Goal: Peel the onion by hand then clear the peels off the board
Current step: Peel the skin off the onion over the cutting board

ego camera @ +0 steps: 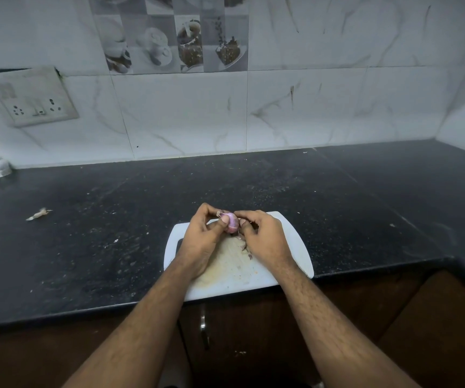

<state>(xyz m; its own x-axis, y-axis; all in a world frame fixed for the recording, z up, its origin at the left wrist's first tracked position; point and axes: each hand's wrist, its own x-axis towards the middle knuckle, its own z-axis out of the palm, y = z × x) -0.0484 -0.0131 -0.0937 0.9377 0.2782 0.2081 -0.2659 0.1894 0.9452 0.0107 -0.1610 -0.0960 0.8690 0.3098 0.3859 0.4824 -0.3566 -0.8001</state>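
1. I see the onion (232, 222) — small, pink-purple — held above the far half of the white board (295, 247).
2. My left hand (204, 236) grips the onion, thumb pressed on its near side.
3. My right hand (263, 238) pinches at its right edge; fingertips closed on skin.
4. Peel scraps (246, 249) lie on the board.
5. The board sits at the dark surface's (85, 233) front edge — one stray peel (38, 214) lies well left.
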